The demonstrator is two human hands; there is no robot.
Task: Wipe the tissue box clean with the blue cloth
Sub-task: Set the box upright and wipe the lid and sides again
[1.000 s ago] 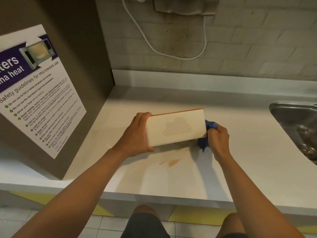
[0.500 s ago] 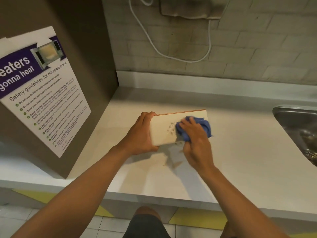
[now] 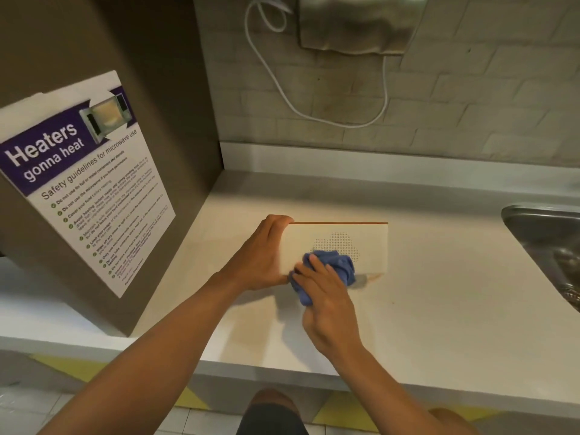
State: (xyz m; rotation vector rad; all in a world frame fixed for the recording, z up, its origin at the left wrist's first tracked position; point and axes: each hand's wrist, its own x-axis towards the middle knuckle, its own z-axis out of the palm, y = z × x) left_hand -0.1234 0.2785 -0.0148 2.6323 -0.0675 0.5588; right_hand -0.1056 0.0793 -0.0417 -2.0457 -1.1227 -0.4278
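A cream tissue box [image 3: 370, 243] with a dotted cloud pattern and an orange top edge stands on its long side on the white counter [image 3: 439, 309]. My left hand [image 3: 260, 255] grips its left end, fingers curled over the top corner. My right hand [image 3: 329, 296] holds a bunched blue cloth [image 3: 337, 266] and presses it against the lower left part of the box's front face. The cloth covers the bottom of the cloud pattern.
A brown cabinet side with a microwave safety poster [image 3: 84, 180] stands at the left. A steel sink [image 3: 546, 243] lies at the right edge. A white cable [image 3: 314, 117] and a metal dispenser [image 3: 361, 23] hang on the tiled wall behind. A faint brownish stain [image 3: 375, 277] marks the counter under the box.
My right hand brought the cloth from the box's right end onto its front face, then slid it down and to the left. My left hand kept its grip on the box.
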